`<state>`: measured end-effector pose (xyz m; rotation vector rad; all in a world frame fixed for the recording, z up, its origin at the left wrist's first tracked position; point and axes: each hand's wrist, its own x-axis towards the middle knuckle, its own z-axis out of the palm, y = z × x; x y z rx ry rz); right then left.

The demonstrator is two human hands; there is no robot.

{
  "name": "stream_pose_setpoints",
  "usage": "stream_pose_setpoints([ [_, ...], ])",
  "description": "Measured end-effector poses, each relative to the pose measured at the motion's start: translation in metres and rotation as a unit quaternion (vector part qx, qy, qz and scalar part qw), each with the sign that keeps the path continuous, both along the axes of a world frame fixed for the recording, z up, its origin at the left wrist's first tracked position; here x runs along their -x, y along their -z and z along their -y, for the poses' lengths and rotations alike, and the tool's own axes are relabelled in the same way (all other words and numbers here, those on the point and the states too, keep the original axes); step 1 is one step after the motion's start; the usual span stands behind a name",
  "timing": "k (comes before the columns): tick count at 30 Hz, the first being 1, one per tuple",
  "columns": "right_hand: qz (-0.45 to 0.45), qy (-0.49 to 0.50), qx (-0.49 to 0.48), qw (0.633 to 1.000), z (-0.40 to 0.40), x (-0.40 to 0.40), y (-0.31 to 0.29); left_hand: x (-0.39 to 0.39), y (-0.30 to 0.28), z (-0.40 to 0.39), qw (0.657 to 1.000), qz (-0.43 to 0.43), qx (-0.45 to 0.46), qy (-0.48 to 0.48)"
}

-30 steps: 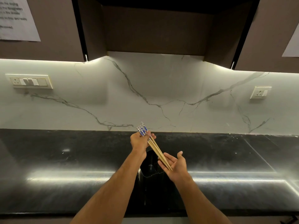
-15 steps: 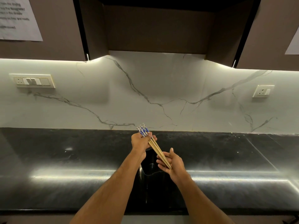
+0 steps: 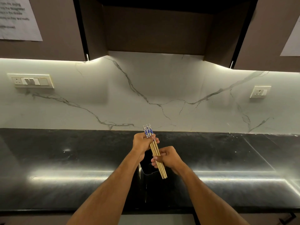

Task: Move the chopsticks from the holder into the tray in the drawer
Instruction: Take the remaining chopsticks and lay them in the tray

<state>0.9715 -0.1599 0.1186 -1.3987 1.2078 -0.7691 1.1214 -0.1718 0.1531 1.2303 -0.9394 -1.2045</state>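
Chopsticks: you hold one bundle of wooden chopsticks [image 3: 155, 151] with blue-and-white patterned tops, tilted, tops toward the wall, tips toward you, in the air above the counter [image 3: 65, 159].
Left hand: your left hand [image 3: 142, 142] has its grip clamped round the upper part of the bundle, just below the patterned tops.
Right hand: your right hand [image 3: 168, 157] has its grip curled round the lower shafts; the bare tips stick out below it.
Holder: a dark holder [image 3: 149, 171] stands on the counter directly beneath both hands; its form is hard to make out.
Surroundings: a veined marble backsplash [image 3: 162, 95] carries a switch panel [image 3: 30, 81] at left and a socket [image 3: 260, 92] at right; brown upper cabinets [image 3: 56, 30] hang above.
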Motion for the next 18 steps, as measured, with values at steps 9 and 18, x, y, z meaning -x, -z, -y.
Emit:
stream_pose_setpoints([
  [9,0.094,0.062,-0.039,0.993,-0.011,-0.019,0.004,-0.002,0.016,-0.019,0.997,0.037,-0.04,0.06],
  [18,0.055,0.075,0.004,0.996,-0.025,-0.028,0.009,-0.003,0.013,-0.028,0.994,0.066,-0.074,0.04],
])
